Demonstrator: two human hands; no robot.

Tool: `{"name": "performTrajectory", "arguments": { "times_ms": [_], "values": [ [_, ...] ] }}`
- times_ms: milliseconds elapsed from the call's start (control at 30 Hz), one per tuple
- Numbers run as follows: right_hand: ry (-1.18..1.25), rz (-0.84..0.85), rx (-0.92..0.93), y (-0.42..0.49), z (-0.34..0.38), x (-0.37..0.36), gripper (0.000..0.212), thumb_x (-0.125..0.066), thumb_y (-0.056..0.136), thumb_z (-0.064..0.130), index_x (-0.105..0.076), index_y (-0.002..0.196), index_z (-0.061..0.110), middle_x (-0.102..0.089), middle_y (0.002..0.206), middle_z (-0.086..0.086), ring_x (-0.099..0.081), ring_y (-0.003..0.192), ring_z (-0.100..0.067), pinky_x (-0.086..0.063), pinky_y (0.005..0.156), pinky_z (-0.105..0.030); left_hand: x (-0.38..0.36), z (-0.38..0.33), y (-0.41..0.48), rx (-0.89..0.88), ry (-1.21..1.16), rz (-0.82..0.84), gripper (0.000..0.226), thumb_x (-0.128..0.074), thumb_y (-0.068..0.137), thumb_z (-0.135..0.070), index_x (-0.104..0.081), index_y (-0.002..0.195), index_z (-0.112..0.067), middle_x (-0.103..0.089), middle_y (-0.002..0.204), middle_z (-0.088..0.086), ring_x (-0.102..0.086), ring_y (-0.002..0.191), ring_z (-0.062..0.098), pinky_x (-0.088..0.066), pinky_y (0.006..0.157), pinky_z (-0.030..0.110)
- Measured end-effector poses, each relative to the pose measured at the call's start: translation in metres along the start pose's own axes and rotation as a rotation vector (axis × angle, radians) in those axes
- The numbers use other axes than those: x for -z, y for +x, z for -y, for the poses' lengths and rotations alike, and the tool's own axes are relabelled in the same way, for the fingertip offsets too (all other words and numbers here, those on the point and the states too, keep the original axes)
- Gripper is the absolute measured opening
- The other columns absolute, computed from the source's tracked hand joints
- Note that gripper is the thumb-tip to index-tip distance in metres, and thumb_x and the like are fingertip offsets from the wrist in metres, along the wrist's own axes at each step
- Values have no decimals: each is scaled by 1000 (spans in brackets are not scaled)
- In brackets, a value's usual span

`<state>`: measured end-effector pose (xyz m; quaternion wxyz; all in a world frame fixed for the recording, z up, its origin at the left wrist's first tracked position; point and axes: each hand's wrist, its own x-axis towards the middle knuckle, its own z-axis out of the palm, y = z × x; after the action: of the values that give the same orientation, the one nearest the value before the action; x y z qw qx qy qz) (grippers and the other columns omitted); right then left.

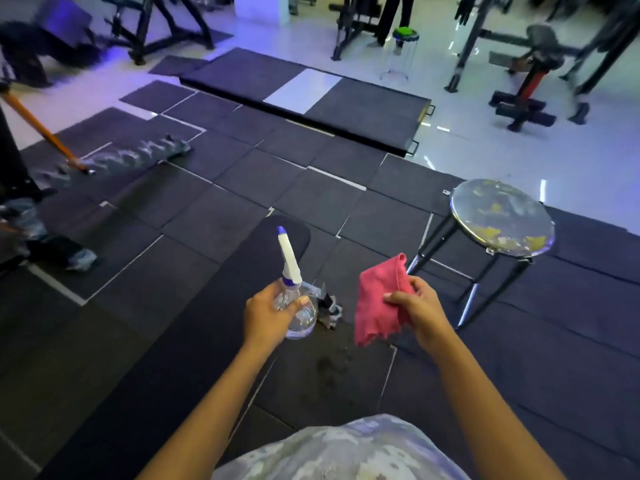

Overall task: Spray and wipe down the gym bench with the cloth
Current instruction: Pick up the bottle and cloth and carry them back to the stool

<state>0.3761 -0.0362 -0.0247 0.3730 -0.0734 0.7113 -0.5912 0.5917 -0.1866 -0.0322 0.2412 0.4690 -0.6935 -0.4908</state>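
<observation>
Above the long dark padded surface (194, 327) running from the lower left toward the middle: 2 bare hands, held well apart. Left hand (266, 315) wrapped around a clear spray bottle (294, 306), fingers (300, 301) clamped on its round body, white nozzle with a purple tip pointing up and away. Right hand (419, 306) pinching a pink cloth (379, 301), fingers (393, 297) closed on its right edge, cloth hanging loose in the air, off the surface and to its right. Just past the bottle, a small crumpled grey rag (329, 304) on the dark floor mats (346, 209). Wet-looking spots on the mat below the cloth. To the right, a round metal stool (502, 218) with a worn, patchy top. At the far left, a mop (114, 161) with an orange handle, head flat on the mats. Farther back, a low black platform (311, 98) and blurred gym machines on a shiny pale floor. At the bottom edge, patterned pale clothing (346, 448).
</observation>
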Motion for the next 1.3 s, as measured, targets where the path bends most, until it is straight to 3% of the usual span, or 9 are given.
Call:
{"name": "performTrajectory", "arguments": {
  "times_ms": [233, 333, 467, 633, 767, 867, 967, 1167, 1300],
  "values": [
    [42, -92, 47, 37, 29, 155, 35, -64, 78, -13, -59, 109, 1, -65, 93, -17, -61, 78, -28, -47, 63, -33, -159, -71, 15, -65, -39, 96, 23, -84, 71, -26, -67, 87, -29, -70, 78, -13, -69, 86, 20, -54, 74, 33],
    [52, -167, 18, 53, 40, 219, 40, -65, 76, -14, -59, 110, 5, -66, 91, -12, -62, 72, -24, -49, 57, -29, -223, -98, 22, -84, -30, 193, 28, -84, 71, -26, -69, 96, -23, -73, 89, -1, -68, 91, 23, -55, 81, 40],
    [60, -265, -14, 78, 49, 279, 42, -66, 72, -15, -60, 106, 11, -65, 86, -6, -61, 61, -16, -46, 42, -23, -282, -128, 43, -103, -32, 271, 31, -85, 69, -30, -66, 94, -36, -71, 89, -10, -66, 86, 11, -51, 73, 26],
    [58, -357, -53, 127, 62, 316, 39, -64, 71, -13, -61, 100, 13, -66, 87, -8, -61, 63, -17, -45, 44, -23, -340, -158, 98, -162, 5, 365, 29, -85, 68, -29, -68, 91, -37, -69, 83, -18, -66, 84, 6, -49, 69, 24],
    [47, -432, -42, 189, 84, 332, 31, -63, 74, -13, -61, 96, 9, -62, 76, -5, -56, 54, -13, -41, 39, -18, -397, -187, 157, -245, 32, 452, 35, -85, 69, -31, -72, 101, -28, -74, 91, -5, -67, 86, 11, -53, 76, 33],
    [51, -424, -55, 238, 111, 334, 30, -60, 76, -14, -59, 88, 14, -55, 63, -7, -48, 45, -16, -35, 41, -23, -434, -214, 200, -285, 11, 489, 26, -84, 70, -30, -68, 86, -41, -71, 82, -15, -65, 80, 6, -47, 66, 20],
    [64, -371, -68, 280, 140, 341, 33, -62, 76, -13, -63, 97, 12, -57, 62, -5, -48, 43, -14, -37, 41, -21, -464, -237, 239, -320, 5, 566, 27, -82, 71, -37, -66, 89, -49, -72, 90, -14, -64, 90, 9, -46, 73, 24],
    [-527, -566, -78, 345, 134, 378, 45, -56, 76, -6, -69, 116, 10, -72, 107, -12, -66, 103, -30, -50, 80, -30, -523, -255, 302, -300, 62, 635, 32, -80, 74, -32, -70, 104, -34, -72, 101, -2, -63, 100, 16, -44, 75, 26],
    [-747, -577, -136, 364, 104, 378, 35, -49, 85, 9, -61, 118, 14, -64, 116, -11, -60, 111, -35, -52, 86, -42, -545, -247, 324, -297, 136, 655, 39, -80, 74, -30, -70, 112, -26, -72, 103, -3, -63, 100, 16, -45, 81, 30]
  ]
}}
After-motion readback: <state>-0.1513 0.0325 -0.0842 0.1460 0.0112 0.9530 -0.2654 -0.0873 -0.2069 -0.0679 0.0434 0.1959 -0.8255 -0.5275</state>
